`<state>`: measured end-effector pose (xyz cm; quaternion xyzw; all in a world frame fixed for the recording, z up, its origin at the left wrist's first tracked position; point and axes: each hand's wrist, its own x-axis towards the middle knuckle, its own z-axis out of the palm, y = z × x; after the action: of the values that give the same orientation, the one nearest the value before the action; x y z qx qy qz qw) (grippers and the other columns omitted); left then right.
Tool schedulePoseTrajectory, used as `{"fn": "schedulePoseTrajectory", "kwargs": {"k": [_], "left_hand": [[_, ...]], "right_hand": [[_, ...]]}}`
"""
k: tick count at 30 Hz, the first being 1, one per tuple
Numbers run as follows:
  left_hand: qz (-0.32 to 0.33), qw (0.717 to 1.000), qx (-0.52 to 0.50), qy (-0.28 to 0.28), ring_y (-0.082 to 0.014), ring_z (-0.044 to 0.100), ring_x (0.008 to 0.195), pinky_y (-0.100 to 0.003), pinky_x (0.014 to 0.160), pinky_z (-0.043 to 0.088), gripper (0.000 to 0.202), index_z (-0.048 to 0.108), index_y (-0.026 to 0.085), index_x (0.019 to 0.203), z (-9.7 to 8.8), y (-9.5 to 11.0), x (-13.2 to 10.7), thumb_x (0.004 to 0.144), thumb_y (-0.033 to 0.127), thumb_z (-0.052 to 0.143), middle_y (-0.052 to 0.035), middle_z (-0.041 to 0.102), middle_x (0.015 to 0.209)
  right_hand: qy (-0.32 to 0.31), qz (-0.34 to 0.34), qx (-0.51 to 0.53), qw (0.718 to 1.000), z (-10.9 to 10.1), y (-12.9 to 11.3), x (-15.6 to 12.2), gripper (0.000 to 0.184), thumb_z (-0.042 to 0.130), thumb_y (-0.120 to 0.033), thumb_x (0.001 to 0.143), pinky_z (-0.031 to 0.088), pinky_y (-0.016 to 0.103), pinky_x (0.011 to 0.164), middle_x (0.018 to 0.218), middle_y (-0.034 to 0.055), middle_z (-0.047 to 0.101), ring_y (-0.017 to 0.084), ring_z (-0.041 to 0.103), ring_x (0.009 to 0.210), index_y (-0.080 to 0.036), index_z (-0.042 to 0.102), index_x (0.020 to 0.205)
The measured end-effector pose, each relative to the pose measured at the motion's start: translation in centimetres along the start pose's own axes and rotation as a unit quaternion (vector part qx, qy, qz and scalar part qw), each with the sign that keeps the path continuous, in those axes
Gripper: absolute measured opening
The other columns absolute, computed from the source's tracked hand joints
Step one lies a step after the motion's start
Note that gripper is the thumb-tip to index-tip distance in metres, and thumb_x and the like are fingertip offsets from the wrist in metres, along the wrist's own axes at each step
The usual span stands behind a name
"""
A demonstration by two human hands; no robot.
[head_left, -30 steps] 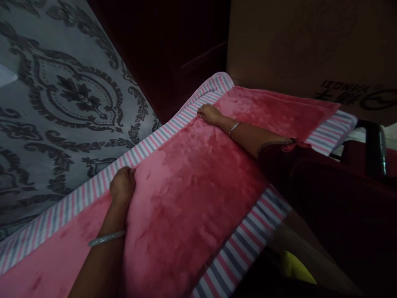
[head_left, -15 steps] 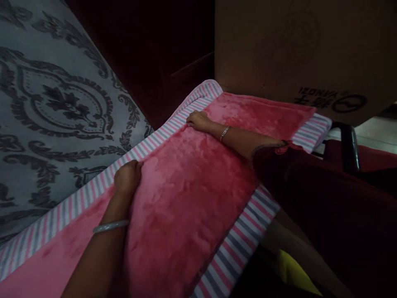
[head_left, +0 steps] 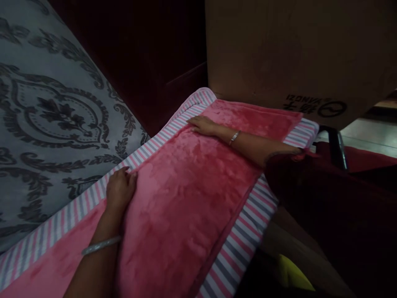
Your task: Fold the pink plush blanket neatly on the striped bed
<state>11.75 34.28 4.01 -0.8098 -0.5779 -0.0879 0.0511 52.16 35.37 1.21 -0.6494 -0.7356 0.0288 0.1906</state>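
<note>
A pink plush blanket (head_left: 186, 198) lies spread over a sheet with pink, grey and white stripes (head_left: 89, 196), whose border shows along both long sides. My left hand (head_left: 119, 190), a pale bangle on its wrist, is at the blanket's far edge on the left, with fingers curled at the plush; the fingertips are partly hidden. Farther along the same edge, my right hand (head_left: 203, 125) rests flat on the plush with its fingers stretched toward the stripes. A silver bracelet (head_left: 235, 137) circles that wrist.
Grey patterned wall covering (head_left: 62, 116) borders the left side. Behind the blanket stand a dark red panel (head_left: 139, 49) and a large cardboard box (head_left: 266, 49). A dark metal bar (head_left: 338, 149) is at the right, and something yellow (head_left: 294, 273) lies low at the front.
My right hand has loosened from the plush edge and flattened out. My left hand's fingers have shifted slightly at the edge. The view has moved a little.
</note>
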Motion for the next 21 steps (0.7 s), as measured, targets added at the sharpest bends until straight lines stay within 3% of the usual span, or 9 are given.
{"fn": "schedulePoseTrajectory", "kwargs": {"k": [2,4,7,9,11,14,18,21], "left_hand": [[0.080,0.996,-0.003,0.040,-0.0374,0.049,0.136,-0.052,0.111,0.040,0.067,0.048,0.005,0.145,0.0,1.2,-2.0,0.094,0.048,0.040,-0.0252,0.054,0.145],[0.184,0.982,-0.023,0.039,-0.0380,0.035,0.148,-0.056,0.120,0.029,0.069,0.044,0.010,0.151,0.3,3.3,-5.4,0.094,0.050,0.043,-0.0213,0.042,0.157],[0.370,0.926,-0.074,-0.011,-0.0330,0.025,0.153,-0.058,0.124,0.020,0.065,0.037,0.034,0.156,0.8,7.1,-11.8,0.094,0.049,0.051,-0.0044,0.034,0.164],[0.439,0.892,-0.087,-0.058,-0.0315,0.023,0.154,-0.060,0.124,0.020,0.067,0.029,0.042,0.157,0.8,9.1,-15.4,0.095,0.047,0.054,0.0000,0.027,0.167],[0.457,0.881,-0.085,-0.090,-0.0308,0.019,0.155,-0.062,0.123,0.023,0.066,0.026,0.042,0.158,0.5,10.2,-17.4,0.097,0.044,0.052,-0.0003,0.020,0.169],[0.442,0.886,-0.081,-0.112,-0.0294,0.017,0.156,-0.061,0.122,0.026,0.062,0.024,0.040,0.159,-0.5,10.3,-18.3,0.101,0.043,0.046,-0.0024,0.018,0.169],[0.397,0.905,-0.079,-0.132,-0.0260,0.024,0.154,-0.057,0.124,0.025,0.063,0.022,0.039,0.159,-1.5,8.0,-19.9,0.101,0.044,0.045,-0.0025,0.026,0.167],[0.307,0.944,-0.058,-0.102,-0.0299,0.022,0.155,-0.064,0.124,0.018,0.063,0.026,0.036,0.159,-1.7,5.2,-23.6,0.100,0.044,0.047,-0.0052,0.026,0.167]], "right_hand": [[-0.017,0.068,-0.017,0.997,-1.7,2.3,-3.4,0.061,0.043,-0.046,0.100,0.027,0.058,0.118,0.161,0.0128,0.035,0.035,0.031,0.148,-0.023,0.040,0.156],[-0.032,0.126,-0.038,0.991,-3.1,5.1,-7.3,0.064,0.038,-0.056,0.100,0.023,0.065,0.117,0.165,0.0093,0.029,0.037,0.024,0.151,-0.029,0.036,0.158],[-0.040,0.183,-0.076,0.979,-4.0,8.9,-12.5,0.067,0.031,-0.061,0.099,0.019,0.072,0.115,0.167,0.0090,0.024,0.040,0.018,0.152,-0.030,0.033,0.159],[-0.040,0.205,-0.087,0.974,-4.1,10.5,-14.6,0.069,0.028,-0.059,0.100,0.018,0.073,0.115,0.168,0.0102,0.018,0.040,0.016,0.153,-0.027,0.029,0.161],[-0.035,0.213,-0.091,0.972,-4.2,11.0,-15.3,0.069,0.027,-0.057,0.100,0.018,0.071,0.116,0.168,0.0107,0.014,0.038,0.015,0.153,-0.026,0.025,0.162],[-0.053,0.232,-0.083,0.968,-5.2,9.7,-14.8,0.068,0.031,-0.054,0.100,0.020,0.067,0.118,0.168,0.0100,0.017,0.035,0.017,0.154,-0.027,0.025,0.162],[-0.058,0.284,-0.085,0.953,-6.3,7.3,-15.9,0.064,0.034,-0.050,0.102,0.022,0.069,0.115,0.165,0.0145,0.024,0.039,0.023,0.151,-0.023,0.033,0.159],[0.013,0.281,-0.104,0.954,-5.1,8.4,-19.7,0.066,0.024,-0.055,0.104,0.026,0.069,0.107,0.159,0.0239,0.033,0.042,0.032,0.145,-0.016,0.044,0.154]]}}
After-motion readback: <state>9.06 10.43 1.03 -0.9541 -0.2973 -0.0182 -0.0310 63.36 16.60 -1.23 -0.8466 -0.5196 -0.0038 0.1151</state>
